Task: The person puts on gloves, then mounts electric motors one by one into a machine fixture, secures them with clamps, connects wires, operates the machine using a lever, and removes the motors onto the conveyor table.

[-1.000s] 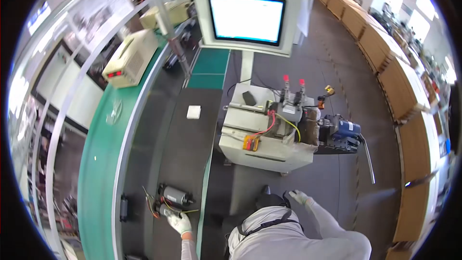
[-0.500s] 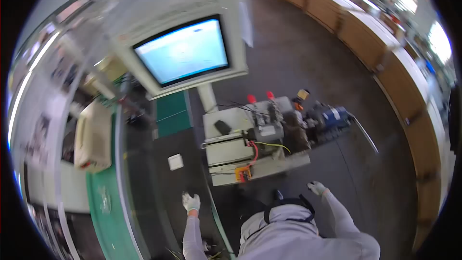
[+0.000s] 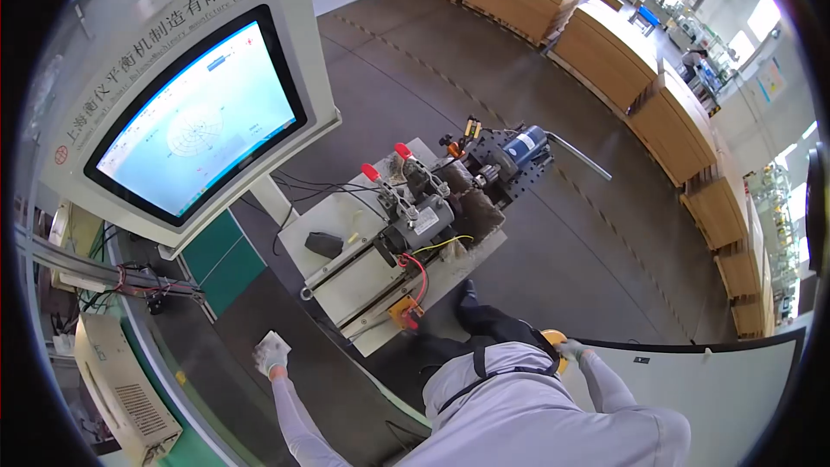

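Observation:
My left hand (image 3: 272, 355), in a pale glove, lies over a small white square (image 3: 280, 344) on the dark conveyor belt (image 3: 320, 389); its fingers are too blurred against the white to make out their shape. At the right of my body, my right hand (image 3: 571, 349) is beside a round yellow object (image 3: 555, 342), with its fingers partly hidden. Ahead of me, a grey motor (image 3: 424, 223) with red and yellow wires sits on the machine bench (image 3: 346, 285) under two red-handled clamps (image 3: 386, 162).
A large monitor (image 3: 203, 117) with a lit screen stands at the upper left. Beyond the machine is a blue motor (image 3: 524, 147) with a metal rod. A beige instrument box (image 3: 125, 389) stands at the lower left. Stacked brown boxes (image 3: 605, 52) line the aisle.
My view has swung round. My left hand has left the dark motors on the belt and moved forward to the white square. My right hand is now beside the yellow object.

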Demonstrator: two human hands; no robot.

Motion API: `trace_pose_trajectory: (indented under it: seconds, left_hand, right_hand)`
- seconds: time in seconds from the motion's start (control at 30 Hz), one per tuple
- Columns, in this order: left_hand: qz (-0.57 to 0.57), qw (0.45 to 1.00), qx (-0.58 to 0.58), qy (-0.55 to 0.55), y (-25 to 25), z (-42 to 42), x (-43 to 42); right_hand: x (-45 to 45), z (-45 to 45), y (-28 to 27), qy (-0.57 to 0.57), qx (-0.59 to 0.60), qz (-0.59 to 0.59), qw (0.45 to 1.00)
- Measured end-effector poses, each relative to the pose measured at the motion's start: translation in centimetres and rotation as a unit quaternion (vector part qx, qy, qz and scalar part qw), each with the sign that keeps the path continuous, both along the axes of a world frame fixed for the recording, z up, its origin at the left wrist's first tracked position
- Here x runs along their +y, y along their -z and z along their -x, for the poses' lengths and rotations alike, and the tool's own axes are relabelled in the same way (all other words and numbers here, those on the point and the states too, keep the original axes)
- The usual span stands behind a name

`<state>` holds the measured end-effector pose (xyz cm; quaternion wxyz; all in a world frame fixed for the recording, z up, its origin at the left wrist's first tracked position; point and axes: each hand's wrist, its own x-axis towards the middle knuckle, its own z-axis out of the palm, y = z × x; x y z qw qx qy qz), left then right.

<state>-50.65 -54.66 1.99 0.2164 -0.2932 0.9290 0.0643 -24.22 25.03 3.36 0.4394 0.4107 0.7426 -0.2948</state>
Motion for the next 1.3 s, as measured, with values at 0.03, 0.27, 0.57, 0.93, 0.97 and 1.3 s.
trace_pose_trajectory:
  seconds: [0.03, 0.27, 0.57, 0.93, 0.97, 1.3]
  left_hand:
    - [-0.047, 0.995, -0.077, 0.047, -1.8, 0.8, 1.2]
    - [-0.19, 0.873, 0.37, 0.254, -8.7, 6.1, 18.7]
    - [-0.088, 0.885, 0.35, 0.293, -13.1, 11.8, 30.6]
    - [-0.049, 0.879, 0.125, 0.457, -11.6, 14.5, 27.0]
    - [-0.055, 0.878, 0.117, 0.461, -11.2, 15.0, 26.4]
    - [-0.236, 0.911, 0.094, 0.326, -9.7, 16.5, 24.9]
  right_hand:
    - [-0.3, -0.2, -0.1, 0.001, -0.027, 0.008, 1.0]
    - [3.2, 5.9, 5.7, -0.043, 0.018, 0.067, 0.997]
    - [3.8, 26.9, 3.9, -0.06, 0.288, 0.129, 0.947]
    - [7.1, 18.1, 12.7, -0.04, 0.157, 0.168, 0.972]
    - [8.0, 16.4, 13.8, -0.086, 0.131, 0.147, 0.977]
    - [8.4, 10.7, 10.7, -0.044, 0.049, 0.094, 0.993]
